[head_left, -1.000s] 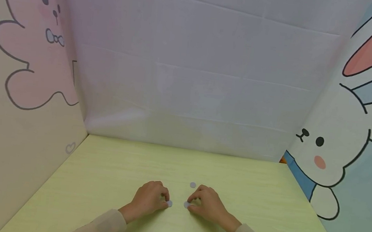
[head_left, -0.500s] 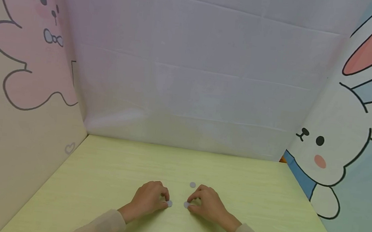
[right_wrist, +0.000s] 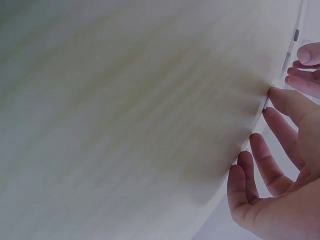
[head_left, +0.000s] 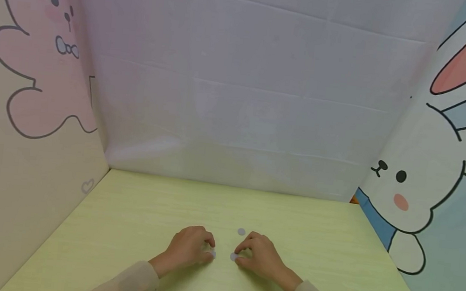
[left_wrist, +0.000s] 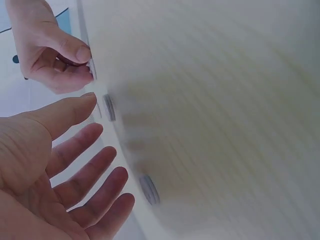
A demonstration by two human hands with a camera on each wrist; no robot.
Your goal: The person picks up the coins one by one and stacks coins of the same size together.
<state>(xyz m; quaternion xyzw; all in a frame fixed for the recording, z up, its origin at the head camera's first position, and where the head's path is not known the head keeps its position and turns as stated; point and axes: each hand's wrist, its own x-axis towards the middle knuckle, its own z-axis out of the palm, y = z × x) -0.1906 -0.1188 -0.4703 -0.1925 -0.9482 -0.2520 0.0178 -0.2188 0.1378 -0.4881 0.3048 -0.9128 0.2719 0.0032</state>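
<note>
My left hand (head_left: 189, 246) is at a small flat grey disc (head_left: 214, 254) on the table, mostly covered by the thumb in the head view. In the left wrist view its fingers are spread, and the thumb (left_wrist: 82, 107) ends beside that disc without pinching it. Thumb and forefinger of my right hand (head_left: 262, 257) pinch a second grey disc (head_left: 232, 256) at the table surface, facing the left one. Farther back lies another grey disc (head_left: 241, 231). The left wrist view shows a disc (left_wrist: 149, 190) beyond the little finger.
The pale yellow table (head_left: 160, 204) has a white sheet (head_left: 238, 94) behind it. Side walls carry a pink cartoon figure (head_left: 53, 86) on the left and a white rabbit (head_left: 415, 182) on the right.
My left finger and thumb have parted, and that hand has shifted slightly to the right over its disc. The right hand and the rear disc stay put.
</note>
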